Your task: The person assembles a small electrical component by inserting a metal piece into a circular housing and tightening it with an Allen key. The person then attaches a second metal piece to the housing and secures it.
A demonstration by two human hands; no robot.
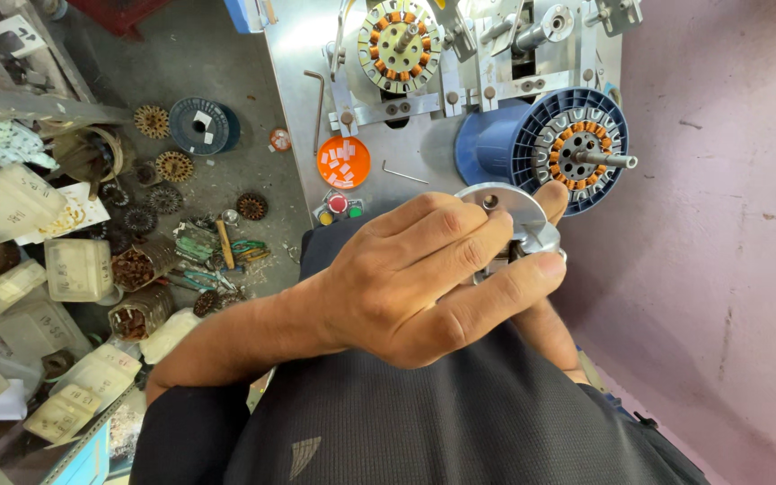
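Disc, round, bright metal (507,208), with a small hole near its rim and a short hub or stub beneath; held above the lap, just in front of the blue spool (532,144) on the machine panel (424,148). Left hand (424,278): grip pressed around the hub below the disc, thumb running along its near side. Right hand (545,296): mostly hidden behind the left; one fingertip shows at the disc's far edge, touching it; whether the rest of that grip closes on the part cannot be told.

Handling, as judged: solid metal, stiff, probably weighty for its size, smooth and likely slippery; best held at the hub or by the rim edge rather than the flat face.

Nearby: wound stator with copper coils (399,45) mounted on the panel; second stator on a shaft (578,148) inside the spool; orange lid holding white slips (343,162); hex key (404,172). On the floor at left: loose stators (174,166), plastic boxes (78,268).
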